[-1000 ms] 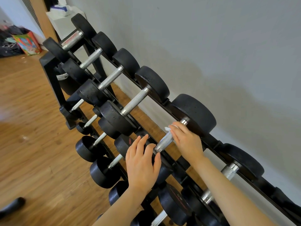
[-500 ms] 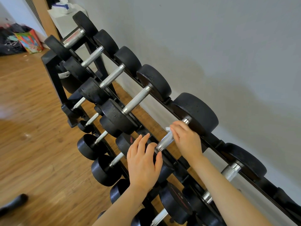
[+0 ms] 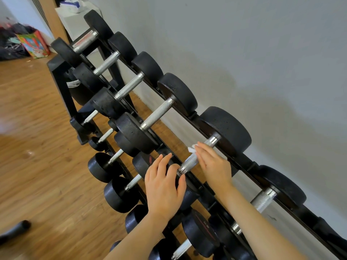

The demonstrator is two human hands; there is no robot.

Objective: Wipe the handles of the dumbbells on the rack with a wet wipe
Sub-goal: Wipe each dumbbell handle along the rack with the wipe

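A black three-tier rack (image 3: 248, 163) along the wall holds rows of black dumbbells with knurled metal handles. My right hand (image 3: 214, 164) lies over the handle (image 3: 188, 163) of one top-row dumbbell, its fingers laid across the bar. It presses a white wet wipe (image 3: 191, 148) onto the bar, and the wipe sticks out past my fingertips. My left hand (image 3: 163, 184) rests with spread, fairly straight fingers on the near head of the same dumbbell and hides most of it. The far head (image 3: 227, 128) is in plain view.
The grey wall (image 3: 262, 53) runs close behind the rack. Wooden floor (image 3: 37, 166) lies to the left. A colourful bag (image 3: 33, 44) and dark bags sit at the far left. A white cabinet (image 3: 75, 17) stands beyond the rack's end. A dark object (image 3: 15, 230) lies on the floor at lower left.
My right hand has slid slightly down the handle toward me with the wipe, baring more of the bar's far end. My left hand has stayed on the near head.
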